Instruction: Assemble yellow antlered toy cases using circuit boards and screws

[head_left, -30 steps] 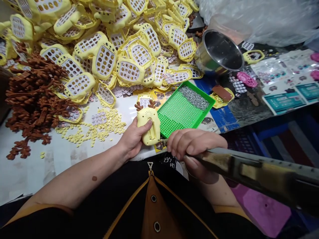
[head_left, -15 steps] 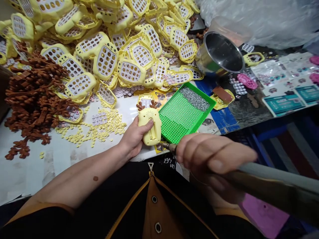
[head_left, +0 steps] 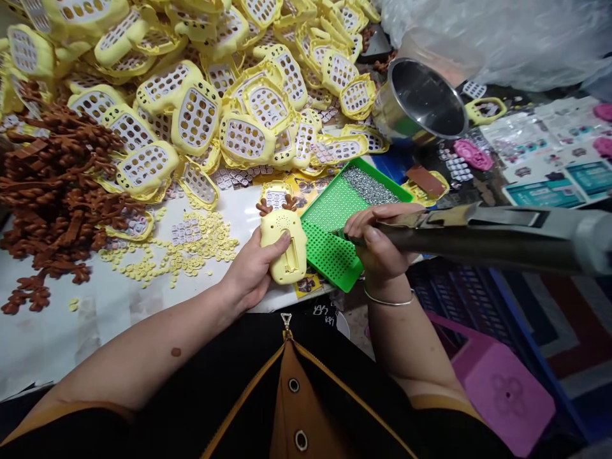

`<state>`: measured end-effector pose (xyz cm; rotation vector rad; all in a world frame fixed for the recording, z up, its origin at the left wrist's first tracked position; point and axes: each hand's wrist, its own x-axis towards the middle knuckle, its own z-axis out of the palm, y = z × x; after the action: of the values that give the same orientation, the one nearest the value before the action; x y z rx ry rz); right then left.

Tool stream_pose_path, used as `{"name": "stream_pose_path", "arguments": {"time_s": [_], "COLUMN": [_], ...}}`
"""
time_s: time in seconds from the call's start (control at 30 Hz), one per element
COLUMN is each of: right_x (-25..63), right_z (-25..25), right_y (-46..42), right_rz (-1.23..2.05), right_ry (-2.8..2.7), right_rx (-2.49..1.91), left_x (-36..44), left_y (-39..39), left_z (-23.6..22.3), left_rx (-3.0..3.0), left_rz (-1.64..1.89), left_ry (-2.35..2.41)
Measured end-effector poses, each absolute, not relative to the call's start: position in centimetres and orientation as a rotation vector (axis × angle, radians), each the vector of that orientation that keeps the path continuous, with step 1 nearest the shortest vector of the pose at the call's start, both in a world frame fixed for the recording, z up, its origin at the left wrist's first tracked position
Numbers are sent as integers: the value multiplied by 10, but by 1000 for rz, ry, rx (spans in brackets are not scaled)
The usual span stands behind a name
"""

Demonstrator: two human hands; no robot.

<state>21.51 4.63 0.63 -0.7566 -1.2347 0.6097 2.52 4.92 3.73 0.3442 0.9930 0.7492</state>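
My left hand [head_left: 253, 268] is closed around a yellow toy phone [head_left: 283, 237] with brown antlers, its thumb lying on the back by the long battery recess. The back of the toy faces up. In my right hand [head_left: 382, 239] is a power screwdriver [head_left: 478, 233], held near its tip end, with its grey rear end pointing to the right. Its tip is over the green perforated tray [head_left: 329, 220], and I cannot tell if it touches. A heap of small silver screws [head_left: 370, 185] lies at the tray's far end.
Yellow phone shells [head_left: 196, 121] are piled along the back. Brown antler pieces [head_left: 52, 185] heap up at the left, beside small yellow pieces [head_left: 201, 245]. A metal pot [head_left: 423, 99] stands tilted at the back right. Below right is a pink stool [head_left: 509, 395].
My right hand has moved up and away from the toy's lower end, bringing the screwdriver over the green tray. My left hand keeps hold of the toy phone.
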Motion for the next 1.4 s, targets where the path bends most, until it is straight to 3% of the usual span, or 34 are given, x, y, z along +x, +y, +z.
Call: {"name": "stream_pose_path", "arguments": {"time_s": [0.33, 0.5, 0.67, 1.4], "right_x": [217, 205, 182, 140], "right_z": [10, 50, 82, 77], "right_y": [49, 24, -13, -6], "right_rz": [661, 604, 766, 993], "right_ry": [-1260, -1200, -1243, -1366], "right_rx": [-793, -729, -686, -454], "left_x": [26, 27, 32, 34], "left_y": [50, 52, 52, 33], "left_z": [40, 42, 42, 42], "left_rx": [280, 247, 268, 285], "left_rz": [758, 869, 950, 1009], "left_ry": [991, 1000, 1011, 1062]}}
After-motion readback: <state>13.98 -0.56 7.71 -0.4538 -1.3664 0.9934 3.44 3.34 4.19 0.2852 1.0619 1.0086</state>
